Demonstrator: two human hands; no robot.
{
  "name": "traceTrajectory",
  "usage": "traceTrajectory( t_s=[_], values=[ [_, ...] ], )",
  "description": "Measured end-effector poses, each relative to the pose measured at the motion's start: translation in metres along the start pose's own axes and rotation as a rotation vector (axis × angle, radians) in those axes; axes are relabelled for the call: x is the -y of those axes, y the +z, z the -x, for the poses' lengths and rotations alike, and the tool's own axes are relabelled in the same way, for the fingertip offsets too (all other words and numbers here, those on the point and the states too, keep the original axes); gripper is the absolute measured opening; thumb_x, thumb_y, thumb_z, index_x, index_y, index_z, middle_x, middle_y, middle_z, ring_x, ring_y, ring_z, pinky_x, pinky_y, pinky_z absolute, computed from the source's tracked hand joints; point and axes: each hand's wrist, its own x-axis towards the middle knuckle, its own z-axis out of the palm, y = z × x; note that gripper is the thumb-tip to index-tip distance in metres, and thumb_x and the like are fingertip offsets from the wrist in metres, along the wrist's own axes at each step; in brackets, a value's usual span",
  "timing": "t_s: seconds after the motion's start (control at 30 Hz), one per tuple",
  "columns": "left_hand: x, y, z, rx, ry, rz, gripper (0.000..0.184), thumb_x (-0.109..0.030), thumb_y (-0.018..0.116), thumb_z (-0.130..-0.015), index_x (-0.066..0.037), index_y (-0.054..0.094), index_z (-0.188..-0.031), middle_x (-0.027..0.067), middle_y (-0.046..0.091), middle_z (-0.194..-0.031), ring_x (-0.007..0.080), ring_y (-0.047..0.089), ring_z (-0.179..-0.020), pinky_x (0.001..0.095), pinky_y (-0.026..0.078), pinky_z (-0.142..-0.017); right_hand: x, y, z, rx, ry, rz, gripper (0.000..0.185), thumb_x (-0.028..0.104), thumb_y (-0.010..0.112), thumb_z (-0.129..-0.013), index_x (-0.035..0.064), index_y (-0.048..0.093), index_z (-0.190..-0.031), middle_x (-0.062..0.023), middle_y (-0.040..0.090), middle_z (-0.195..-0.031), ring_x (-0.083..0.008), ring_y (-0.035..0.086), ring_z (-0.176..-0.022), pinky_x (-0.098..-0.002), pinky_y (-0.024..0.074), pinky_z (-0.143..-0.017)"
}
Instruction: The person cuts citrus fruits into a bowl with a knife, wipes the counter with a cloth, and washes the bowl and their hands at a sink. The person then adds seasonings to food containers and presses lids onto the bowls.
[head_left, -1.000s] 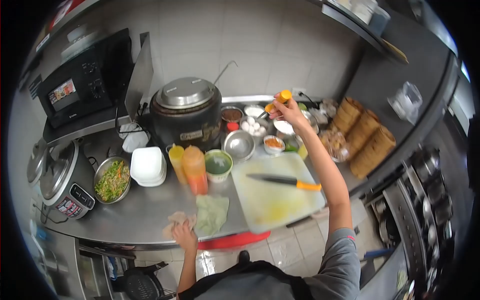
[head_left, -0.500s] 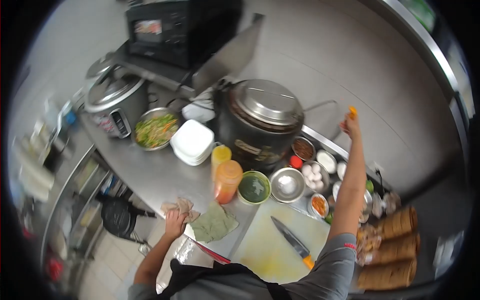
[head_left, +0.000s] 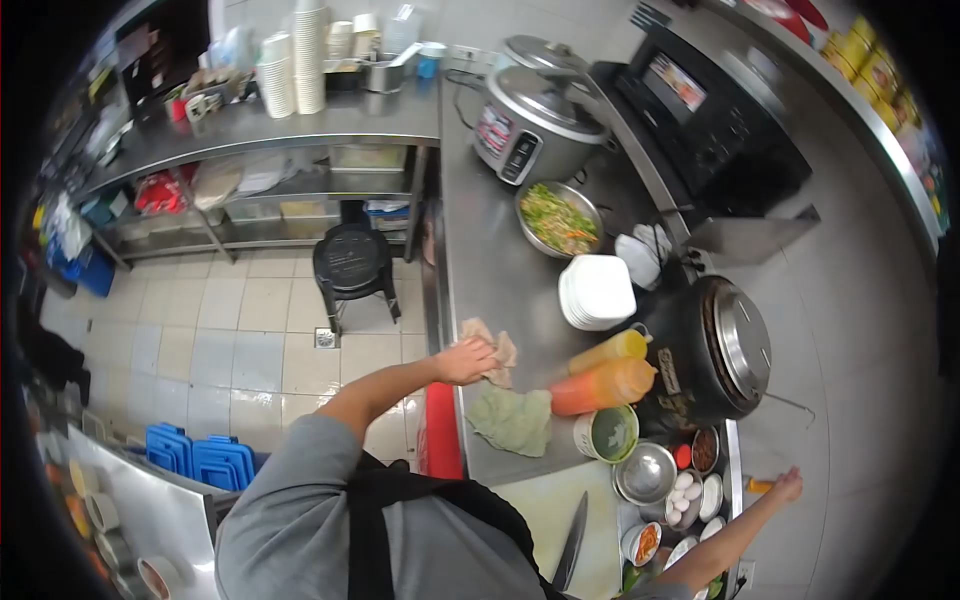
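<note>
Steel desk (head_left: 490, 270) seen running from far to near. Large dark pot (head_left: 690, 385) placed at right; grey cooker (head_left: 545, 120) at the far end. Cutting board (head_left: 535, 500) laid near, partly covered by the torso. White containers (head_left: 597, 292) stacked right of and beyond the pink cloth (head_left: 490, 350). Space to its right and near side taken up by two sauce bottles (head_left: 605, 385) and a green cloth (head_left: 510, 420). Pink cloth crumpled at the desk's left edge, long axis roughly far-near. Left hand (head_left: 465, 361) laid over it, fingers slightly bent; whether it is gripped cannot be told. Yellow handle (head_left: 760, 486) held at right in the closed fingers of the right hand (head_left: 788, 485), handle pointed left, long axis left-right.
</note>
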Motion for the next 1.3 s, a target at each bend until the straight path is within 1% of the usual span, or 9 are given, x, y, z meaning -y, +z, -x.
traceTrajectory(
  t_s=[0.17, 0.3, 0.43, 0.5, 0.73, 0.93, 1.1, 1.17, 1.3],
  values=[
    [-0.020, -0.031, -0.011, 0.008, -0.209, 0.048, 0.037, -0.035, 0.054, -0.080, -0.008, 0.052, -0.105, 0.0113, 0.056, -0.096, 0.0298, 0.052, -0.094, 0.0397, 0.043, -0.079, 0.098, 0.039, 0.253, 0.316, -0.281, -0.436, 0.043, 0.028, 0.046, -0.087, 0.0044, 0.040, -0.122, -0.0158, 0.050, -0.111, -0.0216, 0.049, -0.088, -0.0392, 0.0371, -0.088],
    [-0.070, -0.103, -0.011, -0.427, -0.366, 0.336, 0.021, -0.015, 0.043, -0.084, -0.005, 0.056, -0.097, 0.0147, 0.060, -0.091, 0.0314, 0.058, -0.087, 0.0402, 0.048, -0.072, 0.055, 0.062, 0.453, 1.235, 0.191, -0.319, 0.040, 0.036, 0.049, -0.088, 0.0011, 0.049, -0.107, -0.0040, 0.052, -0.090, -0.0096, 0.052, -0.073, -0.0179, 0.0453, -0.063],
    [-0.141, -0.238, 0.028, -0.329, -0.338, 0.204, 0.047, -0.041, 0.056, -0.076, -0.010, 0.044, -0.111, 0.0132, 0.045, -0.097, 0.0306, 0.057, -0.064, 0.0402, 0.046, -0.054, 0.011, 0.086, 0.688, 1.341, 1.240, -0.153, 0.055, 0.060, 0.040, -0.082, 0.0239, 0.043, -0.124, -0.0027, 0.047, -0.117, -0.0252, 0.043, -0.106, -0.0517, 0.0362, -0.087],
    [-0.148, -0.281, 0.075, -0.265, -0.462, 0.026, 0.060, -0.043, 0.059, -0.073, -0.012, 0.040, -0.120, 0.0177, 0.039, -0.118, 0.0329, 0.056, -0.080, 0.0443, 0.044, -0.067, -0.006, 0.100, 0.756, 1.453, 1.359, -0.033, 0.041, 0.053, 0.043, -0.085, 0.0163, 0.051, -0.102, -0.0027, 0.054, -0.095, -0.0186, 0.052, -0.080, -0.0373, 0.0461, -0.066],
    [-0.178, -0.342, 0.313, -1.043, -1.046, -0.364, 0.075, -0.024, 0.070, -0.071, -0.006, 0.029, -0.131, 0.0176, 0.033, -0.128, 0.0339, 0.037, -0.115, 0.0408, 0.033, -0.096, -0.036, 0.170, 0.912, 2.099, 1.456, 0.041, 0.031, 0.043, 0.047, -0.087, 0.0140, 0.046, -0.079, 0.0006, 0.051, -0.070, -0.0127, 0.049, -0.054, -0.0244, 0.0424, -0.046],
    [-0.318, -0.262, 0.508, -2.561, -1.283, -0.487, 0.052, -0.012, 0.058, -0.078, -0.011, 0.031, -0.123, 0.0086, 0.038, -0.113, 0.0208, 0.049, -0.101, 0.0320, 0.049, -0.073, -0.039, 0.164, 1.029, 2.076, 1.413, 0.392, 0.027, 0.040, 0.050, -0.087, 0.0159, 0.048, -0.074, 0.0019, 0.051, -0.070, -0.0121, 0.052, -0.059, -0.0253, 0.0446, -0.048],
    [-0.451, -0.213, 0.597, -2.928, -1.347, -1.216, 0.037, -0.029, 0.046, -0.085, -0.006, 0.045, -0.115, 0.0132, 0.050, -0.115, 0.0350, 0.059, -0.087, 0.0431, 0.054, -0.064, -0.036, 0.153, 1.111, 2.402, 1.711, 0.553, 0.022, 0.031, 0.055, -0.086, 0.0091, 0.053, -0.081, -0.0016, 0.055, -0.074, -0.0121, 0.054, -0.064, -0.0255, 0.0472, -0.055],
    [-0.482, -0.207, 0.606, -2.876, -1.497, -0.923, 0.042, -0.034, 0.044, -0.087, -0.005, 0.045, -0.118, 0.0152, 0.051, -0.112, 0.0357, 0.058, -0.093, 0.0412, 0.054, -0.071, -0.070, 0.144, 1.145, 2.473, 1.019, 0.504, 0.019, 0.025, 0.056, -0.086, 0.0062, 0.055, -0.082, -0.0023, 0.054, -0.073, -0.0121, 0.054, -0.064, -0.0247, 0.0458, -0.055],
    [-0.495, -0.209, 0.608, -2.829, -1.738, -0.945, 0.042, -0.030, 0.048, -0.086, 0.000, 0.040, -0.115, 0.0159, 0.050, -0.110, 0.0361, 0.062, -0.081, 0.0347, 0.055, -0.060, -0.162, 0.171, 1.176, 2.585, 0.774, 0.607, 0.015, 0.023, 0.054, -0.087, 0.0079, 0.054, -0.088, -0.0013, 0.055, -0.074, -0.0116, 0.053, -0.063, -0.0294, 0.0461, -0.054]
  ],
)
